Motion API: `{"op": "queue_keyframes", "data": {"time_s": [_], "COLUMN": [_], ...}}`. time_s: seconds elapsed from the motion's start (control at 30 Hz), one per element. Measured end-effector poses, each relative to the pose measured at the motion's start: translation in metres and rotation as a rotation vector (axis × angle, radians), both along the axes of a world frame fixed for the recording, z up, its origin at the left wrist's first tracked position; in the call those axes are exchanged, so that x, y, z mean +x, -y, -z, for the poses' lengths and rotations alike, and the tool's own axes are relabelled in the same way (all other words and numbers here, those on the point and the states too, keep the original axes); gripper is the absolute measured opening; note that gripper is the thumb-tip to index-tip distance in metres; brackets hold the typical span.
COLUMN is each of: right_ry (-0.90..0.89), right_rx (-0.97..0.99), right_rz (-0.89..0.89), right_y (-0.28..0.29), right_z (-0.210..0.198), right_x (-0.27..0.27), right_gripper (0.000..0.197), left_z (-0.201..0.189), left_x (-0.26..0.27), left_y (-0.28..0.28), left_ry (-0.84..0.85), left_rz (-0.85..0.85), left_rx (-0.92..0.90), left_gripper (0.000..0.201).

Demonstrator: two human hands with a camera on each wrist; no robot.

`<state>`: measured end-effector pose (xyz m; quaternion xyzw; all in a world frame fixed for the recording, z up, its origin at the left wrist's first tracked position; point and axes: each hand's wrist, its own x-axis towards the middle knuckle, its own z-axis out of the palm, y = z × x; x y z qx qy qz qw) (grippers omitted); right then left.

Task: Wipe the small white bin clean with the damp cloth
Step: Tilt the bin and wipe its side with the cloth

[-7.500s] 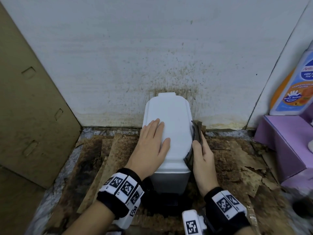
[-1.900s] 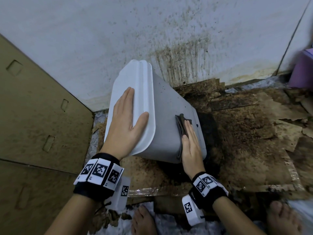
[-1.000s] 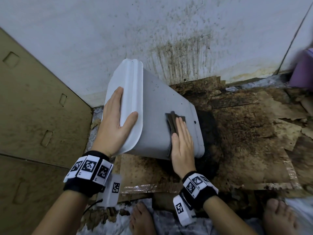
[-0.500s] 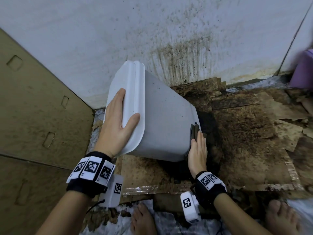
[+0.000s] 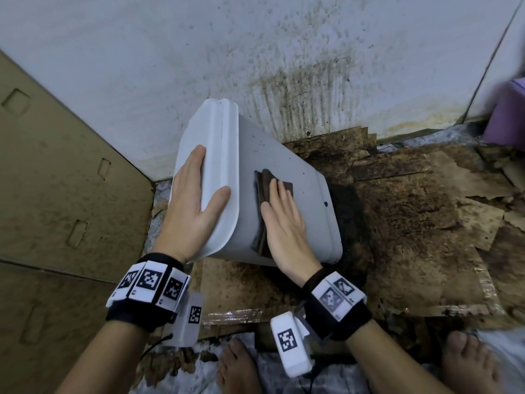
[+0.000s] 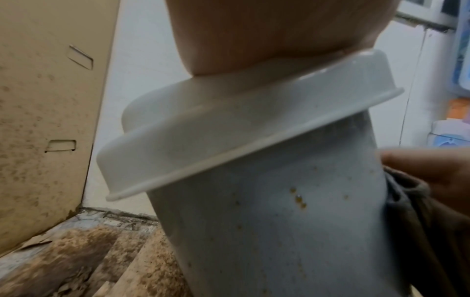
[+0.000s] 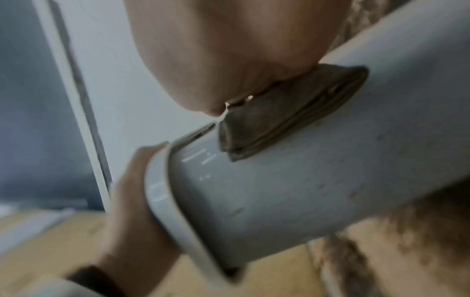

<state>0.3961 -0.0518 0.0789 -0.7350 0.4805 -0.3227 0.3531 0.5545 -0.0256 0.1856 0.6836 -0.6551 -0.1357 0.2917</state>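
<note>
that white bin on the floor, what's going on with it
A person is wiping the small white bin, tipped over to the left on stained cardboard. The left hand rests flat on its lid, steadying it. The right hand presses a dark folded cloth flat against its side. Brown specks still show on the front.

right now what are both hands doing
Left hand: open, flat on the bin lid.
Right hand: open, pressing the cloth against the bin's side.

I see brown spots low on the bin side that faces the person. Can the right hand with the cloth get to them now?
Probably yes. The right hand presses the cloth on the tilted bin; the spots look uncovered.
</note>
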Motion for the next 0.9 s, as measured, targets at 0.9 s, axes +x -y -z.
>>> {"op": "queue_keyframes", "data": {"time_s": [0.9], "right_ry": [0.211], "right_rx": [0.289], "right_rz": [0.216], "right_y": [-0.005], "right_z": [-0.01], "right_x": [-0.009], "right_gripper": [0.054], "left_z": [-0.004], "left_x": [-0.012], "left_y": [0.003], "left_ry": [0.024], "left_rz": [0.018], "left_rx": [0.004], "left_gripper": [0.086]}}
